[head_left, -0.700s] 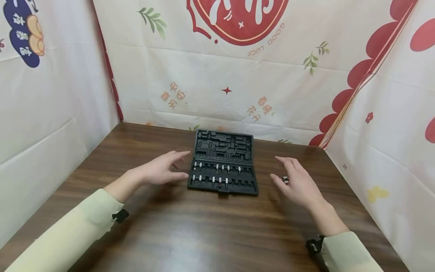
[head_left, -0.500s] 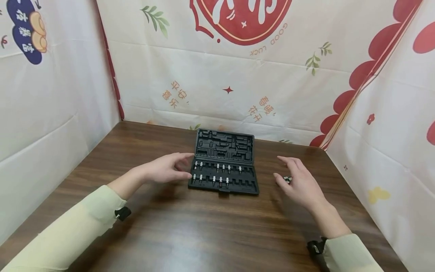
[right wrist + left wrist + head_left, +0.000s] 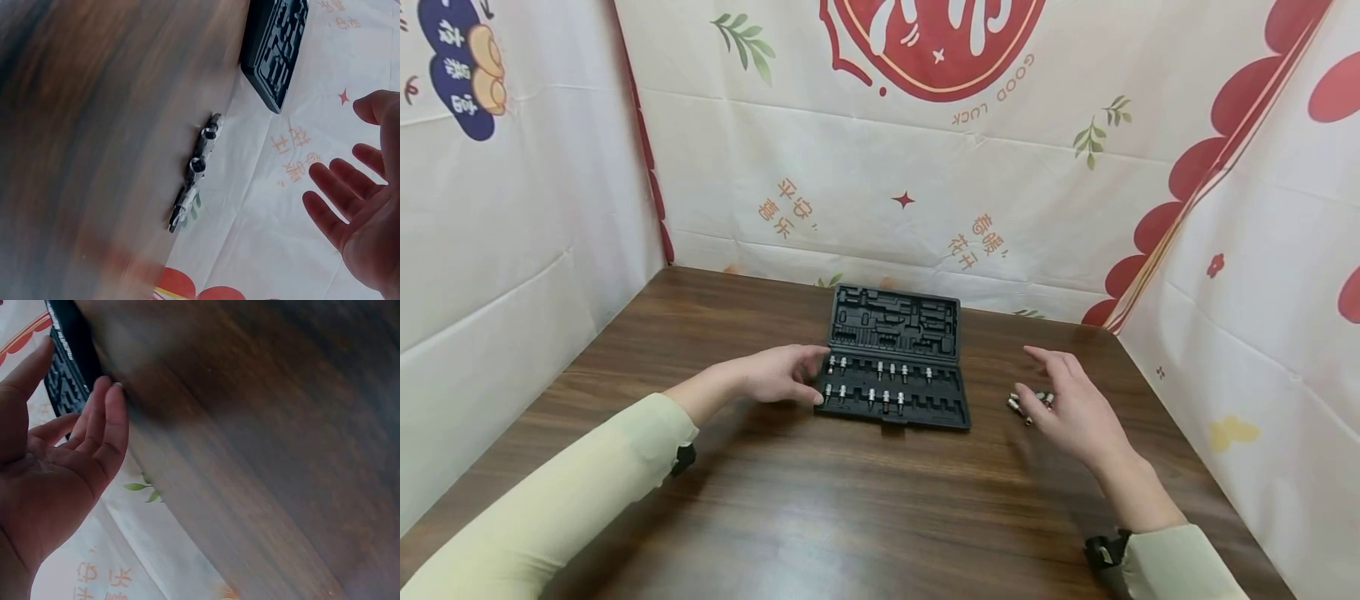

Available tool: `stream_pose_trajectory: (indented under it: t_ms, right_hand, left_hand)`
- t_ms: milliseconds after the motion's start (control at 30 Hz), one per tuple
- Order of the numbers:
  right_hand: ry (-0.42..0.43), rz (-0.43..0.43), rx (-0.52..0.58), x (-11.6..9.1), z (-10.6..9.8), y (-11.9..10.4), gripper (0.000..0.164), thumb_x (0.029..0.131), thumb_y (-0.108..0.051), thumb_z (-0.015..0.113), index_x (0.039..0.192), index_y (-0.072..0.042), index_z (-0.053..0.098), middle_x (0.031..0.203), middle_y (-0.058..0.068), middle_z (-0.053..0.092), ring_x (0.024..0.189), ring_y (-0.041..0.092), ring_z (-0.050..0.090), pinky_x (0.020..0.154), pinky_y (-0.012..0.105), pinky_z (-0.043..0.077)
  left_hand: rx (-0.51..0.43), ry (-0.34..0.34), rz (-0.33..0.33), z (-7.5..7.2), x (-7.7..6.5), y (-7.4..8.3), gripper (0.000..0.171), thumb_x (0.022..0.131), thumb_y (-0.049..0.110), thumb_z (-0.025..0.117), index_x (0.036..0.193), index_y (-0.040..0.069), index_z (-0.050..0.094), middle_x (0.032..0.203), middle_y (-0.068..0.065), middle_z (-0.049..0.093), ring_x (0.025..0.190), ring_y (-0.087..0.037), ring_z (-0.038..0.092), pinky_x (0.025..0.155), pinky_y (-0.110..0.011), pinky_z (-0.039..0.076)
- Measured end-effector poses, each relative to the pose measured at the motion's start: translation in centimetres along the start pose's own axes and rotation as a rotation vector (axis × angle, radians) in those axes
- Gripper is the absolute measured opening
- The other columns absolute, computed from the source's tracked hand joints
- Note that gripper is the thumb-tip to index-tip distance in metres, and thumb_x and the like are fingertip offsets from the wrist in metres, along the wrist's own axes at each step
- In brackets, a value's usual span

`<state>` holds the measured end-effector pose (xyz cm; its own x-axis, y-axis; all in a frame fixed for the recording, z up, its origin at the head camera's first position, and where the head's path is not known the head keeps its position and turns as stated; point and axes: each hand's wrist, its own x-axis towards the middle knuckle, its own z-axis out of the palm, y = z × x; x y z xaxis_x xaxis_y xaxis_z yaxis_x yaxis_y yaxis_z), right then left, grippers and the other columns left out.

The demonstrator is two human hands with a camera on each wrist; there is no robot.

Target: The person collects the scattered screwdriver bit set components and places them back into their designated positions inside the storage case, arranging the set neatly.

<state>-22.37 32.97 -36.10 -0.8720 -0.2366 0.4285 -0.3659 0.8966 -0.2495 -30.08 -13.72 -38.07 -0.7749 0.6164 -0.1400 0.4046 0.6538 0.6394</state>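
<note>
A black plastic socket case [image 3: 917,385] lies unfolded on the table, its moulded lid [image 3: 895,321] at the back. Two rows of silver bit sockets [image 3: 886,400] sit in its near half, among vacant slots. My left hand [image 3: 778,373] is at the case's left side, thumb by the near corner, fingers loosely bent along the edge. In the left wrist view its fingertips overlap the case side. My right hand [image 3: 1078,417] hovers with spread fingers and holds nothing. Partly hidden beneath it, several loose bit sockets [image 3: 1014,402] lie on the table; the right wrist view shows these sockets [image 3: 197,165] clustered.
The brown wooden table [image 3: 820,517] is enclosed by white printed cloth [image 3: 850,150] at the back and both sides. The case stands near the table's back edge, close to the cloth. A black strap [image 3: 1105,550] is on the right wrist.
My left hand has moved right, up to the case's left edge, its fingers bending more. My right hand has drifted slightly right, exposing more of the loose sockets. The case stays in place.
</note>
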Motion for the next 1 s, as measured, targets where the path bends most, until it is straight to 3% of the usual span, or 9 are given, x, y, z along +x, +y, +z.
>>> stream_pose_trajectory:
  t_ms: [200, 533, 600, 667, 733, 833, 900, 1000]
  right_hand:
    - [0.05, -0.002, 0.013, -0.3, -0.3, 1.1, 0.063, 0.1, -0.016, 0.078, 0.155, -0.002, 0.052, 0.137, 0.025, 0.059, 0.118, 0.042, 0.066, 0.086, 0.061, 0.057]
    - [0.031, 0.072, 0.092, -0.6, -1.2, 3.7, 0.061, 0.105, -0.018, 0.073, 0.157, 0.002, 0.049, 0.139, 0.032, 0.054, 0.12, 0.05, 0.063, 0.095, 0.068, 0.051]
    - [0.025, 0.08, 0.102, -0.6, -1.4, 4.4, 0.059, 0.105, -0.018, 0.072, 0.156, 0.003, 0.05, 0.139, 0.032, 0.056, 0.12, 0.05, 0.064, 0.097, 0.065, 0.052]
    - [0.02, 0.088, 0.112, -0.6, -1.4, 5.1, 0.056, 0.106, -0.018, 0.072, 0.154, 0.003, 0.052, 0.137, 0.032, 0.059, 0.117, 0.047, 0.067, 0.097, 0.052, 0.056]
    - [0.013, 0.103, 0.121, -0.7, -1.5, 5.9, 0.05, 0.107, -0.019, 0.071, 0.15, 0.002, 0.056, 0.133, 0.029, 0.065, 0.111, 0.032, 0.071, 0.091, 0.032, 0.057]
    - [-0.006, 0.138, 0.141, -0.9, -1.6, 7.1, 0.042, 0.109, -0.021, 0.069, 0.145, -0.002, 0.062, 0.125, 0.024, 0.072, 0.099, 0.001, 0.066, 0.079, 0.01, 0.048]
    - [-0.022, 0.165, 0.15, -1.1, -1.6, 7.9, 0.038, 0.11, -0.022, 0.068, 0.143, -0.004, 0.065, 0.121, 0.021, 0.075, 0.093, -0.014, 0.056, 0.076, 0.008, 0.045]
    - [-0.038, 0.199, 0.164, -1.3, -1.5, 8.8, 0.036, 0.111, -0.024, 0.066, 0.141, -0.005, 0.067, 0.118, 0.019, 0.075, 0.089, -0.018, 0.052, 0.073, 0.012, 0.047]
  left_hand:
    - [0.006, -0.01, -0.005, 0.1, 0.5, -0.7, 0.089, 0.1, 0.031, 0.083, 0.168, -0.003, 0.036, 0.137, -0.017, 0.068, 0.109, -0.02, 0.07, 0.099, -0.042, 0.055]
    - [0.03, -0.008, 0.021, 0.3, 0.7, -0.9, 0.09, 0.1, 0.034, 0.082, 0.167, -0.006, 0.038, 0.135, -0.013, 0.067, 0.109, -0.018, 0.07, 0.102, -0.04, 0.054]
    - [0.031, -0.011, 0.018, 0.2, 0.7, -0.9, 0.09, 0.1, 0.035, 0.082, 0.167, -0.006, 0.038, 0.135, -0.013, 0.067, 0.108, -0.017, 0.069, 0.1, -0.038, 0.053]
    - [0.033, -0.018, 0.015, 0.2, 0.7, -1.0, 0.09, 0.1, 0.035, 0.082, 0.167, -0.005, 0.037, 0.136, -0.013, 0.066, 0.109, -0.017, 0.069, 0.1, -0.038, 0.053]
    - [0.035, -0.027, 0.014, 0.2, 0.7, -1.0, 0.09, 0.101, 0.036, 0.081, 0.168, -0.005, 0.037, 0.137, -0.013, 0.066, 0.11, -0.017, 0.069, 0.1, -0.038, 0.053]
    - [0.04, -0.04, 0.019, 0.1, 0.8, -1.0, 0.09, 0.101, 0.036, 0.081, 0.168, -0.005, 0.036, 0.139, -0.014, 0.066, 0.112, -0.017, 0.069, 0.103, -0.039, 0.054]
    - [0.04, -0.044, 0.021, 0.1, 0.9, -1.0, 0.09, 0.101, 0.036, 0.081, 0.168, -0.005, 0.036, 0.139, -0.014, 0.066, 0.112, -0.017, 0.069, 0.103, -0.04, 0.054]
    - [0.032, -0.046, 0.021, 0.0, 1.1, -1.1, 0.089, 0.1, 0.035, 0.082, 0.167, -0.005, 0.038, 0.138, -0.014, 0.067, 0.11, -0.017, 0.068, 0.102, -0.039, 0.053]
